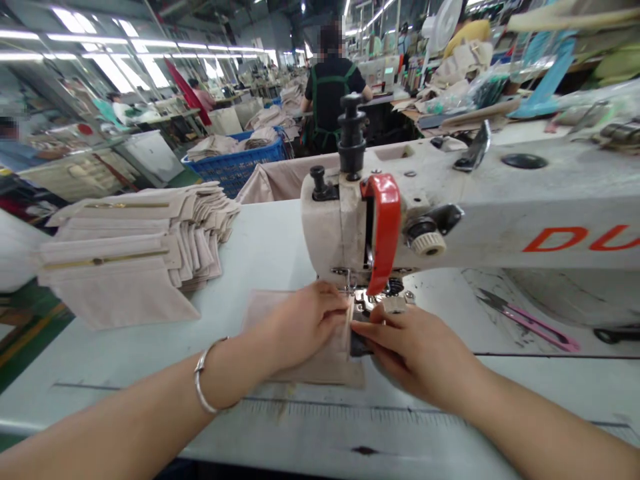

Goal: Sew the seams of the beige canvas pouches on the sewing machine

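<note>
A beige fabric piece (320,375) lies flat on the sewing machine bed, its right edge beside the presser foot (364,303). My left hand (303,327) rests over it, fingers bent and closed on the cloth close to that edge. From the other side my right hand (423,353) has its fingers drawn together, fingertips at the same edge just in front of the foot. The tips partly cover the seam. Above both hands stands the sewing machine head (327,227) with a red guard (385,233).
Stacked beige fabric pieces with zippers (130,260) sit on the left of the table. Pink-handled thread snips (537,327) lie right of the needle area. A ruler scale (400,415) runs along the front. Behind are a blue crate (240,163) and a person (333,87) facing away.
</note>
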Tool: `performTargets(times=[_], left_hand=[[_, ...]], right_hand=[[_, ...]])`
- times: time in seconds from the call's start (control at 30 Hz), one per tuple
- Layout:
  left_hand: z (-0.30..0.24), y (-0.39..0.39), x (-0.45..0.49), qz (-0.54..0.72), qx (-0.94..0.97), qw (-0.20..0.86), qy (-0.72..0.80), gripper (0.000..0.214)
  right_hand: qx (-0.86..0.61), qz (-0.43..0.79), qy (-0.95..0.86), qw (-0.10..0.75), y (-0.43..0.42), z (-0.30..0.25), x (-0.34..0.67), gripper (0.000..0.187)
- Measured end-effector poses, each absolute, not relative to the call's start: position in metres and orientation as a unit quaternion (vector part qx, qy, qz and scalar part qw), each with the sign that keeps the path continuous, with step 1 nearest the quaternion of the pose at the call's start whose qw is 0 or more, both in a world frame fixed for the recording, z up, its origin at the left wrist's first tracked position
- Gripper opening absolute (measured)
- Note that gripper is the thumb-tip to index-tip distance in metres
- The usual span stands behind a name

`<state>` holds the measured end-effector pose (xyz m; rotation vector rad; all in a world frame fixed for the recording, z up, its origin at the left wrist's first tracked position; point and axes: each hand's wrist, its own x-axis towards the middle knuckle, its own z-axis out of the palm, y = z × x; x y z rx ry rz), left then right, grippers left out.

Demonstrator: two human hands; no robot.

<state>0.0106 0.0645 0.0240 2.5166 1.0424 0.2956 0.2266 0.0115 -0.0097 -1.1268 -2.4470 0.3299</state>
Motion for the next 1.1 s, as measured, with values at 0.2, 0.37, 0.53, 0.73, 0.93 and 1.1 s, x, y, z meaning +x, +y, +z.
performTargets(times=[0.2,0.37,0.53,0.73,0.93,1.1], left_hand=[[0.022,0.030,-0.002,0.106,0.902,0.231,0.350,0.030],[0.016,-0.003,-0.002,0.062,0.914,0.173,0.361,0.050],[0.007,-0.022,0.002,0.119,0.916,0.133,0.360,0.041],[-0.003,-0.014,0.003,0.169,0.917,0.140,0.334,0.027],[-0.001,0.014,0.003,0.174,0.928,0.140,0.299,0.022],[-0.001,0.037,0.002,0.178,0.935,0.134,0.276,0.019]], right_hand=[[-0.367,0.109,-0.905,0.186,0.010,-0.007,0.230,0.031],[-0.359,0.098,-0.904,0.209,0.009,-0.007,0.230,0.030],[-0.336,0.092,-0.908,0.233,0.007,-0.010,0.231,0.028],[-0.343,0.077,-0.909,0.223,0.004,-0.011,0.229,0.030],[-0.357,0.072,-0.904,0.225,0.006,-0.016,0.229,0.038],[-0.408,0.108,-0.885,0.197,0.010,-0.015,0.228,0.046]])
